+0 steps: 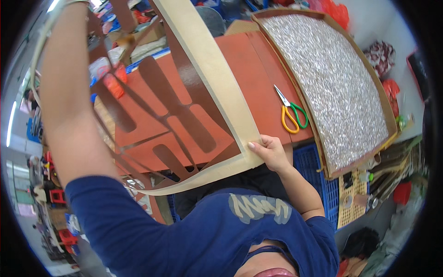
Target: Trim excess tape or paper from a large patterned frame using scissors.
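A large flexible sheet with a wide cream border (207,60) slants up in front of me. Inside the border is a brown cut-out pattern (184,76) of rounded bars and thin strips, with gaps showing the red-brown table behind. My right hand (272,153) pinches the near right corner, thumb on top of the cream border. On the left, my raised left arm (69,101) reaches up past the sheet; its hand is cut off by the upper edge. Scissors (291,115) with one orange and one green handle lie on the table (242,57), right of the sheet.
A cardboard tray (318,157) full of small shiny silvery pieces (337,83) stands right of the scissors. Below it are a blue plastic crate (308,161) and a beige basket (351,203). Bags and coloured clutter fill the far side. Red stools (57,196) stand at the left.
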`<state>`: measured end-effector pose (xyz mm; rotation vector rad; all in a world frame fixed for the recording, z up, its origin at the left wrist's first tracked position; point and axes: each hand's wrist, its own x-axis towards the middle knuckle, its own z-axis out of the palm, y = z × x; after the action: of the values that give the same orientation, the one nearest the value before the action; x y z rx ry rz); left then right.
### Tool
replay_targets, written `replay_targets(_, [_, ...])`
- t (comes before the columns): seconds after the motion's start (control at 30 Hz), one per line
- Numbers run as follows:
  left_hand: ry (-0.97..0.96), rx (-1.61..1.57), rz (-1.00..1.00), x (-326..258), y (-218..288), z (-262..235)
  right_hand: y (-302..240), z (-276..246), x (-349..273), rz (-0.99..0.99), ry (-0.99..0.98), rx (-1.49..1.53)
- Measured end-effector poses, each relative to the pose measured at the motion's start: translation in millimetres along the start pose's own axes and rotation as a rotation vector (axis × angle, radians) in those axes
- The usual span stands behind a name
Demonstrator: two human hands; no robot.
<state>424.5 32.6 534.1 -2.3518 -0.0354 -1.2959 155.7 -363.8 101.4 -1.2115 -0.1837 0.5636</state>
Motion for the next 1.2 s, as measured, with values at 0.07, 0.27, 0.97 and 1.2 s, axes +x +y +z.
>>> replay_targets(0.07, [0.280, -0.147, 0.272, -49, 84, 36, 24, -14, -2, 0.013, 0.138, 0.089])
replay_targets(0.27, [0.176, -0.670, 0.457, -129, 179, 124, 77, -47, 34, 0.150, 0.321, -0.103])
replay_targets(0.97, [-0.664, -1.120, 0.304, -522, 362, -78, 11, -147, 20, -0.271, 0.544, -1.477])
replay_targets(1.2, [-0.552, -1.322, 0.254, -523, 363, -81, 59, -91, -122, 0.291, 0.092, -0.282])
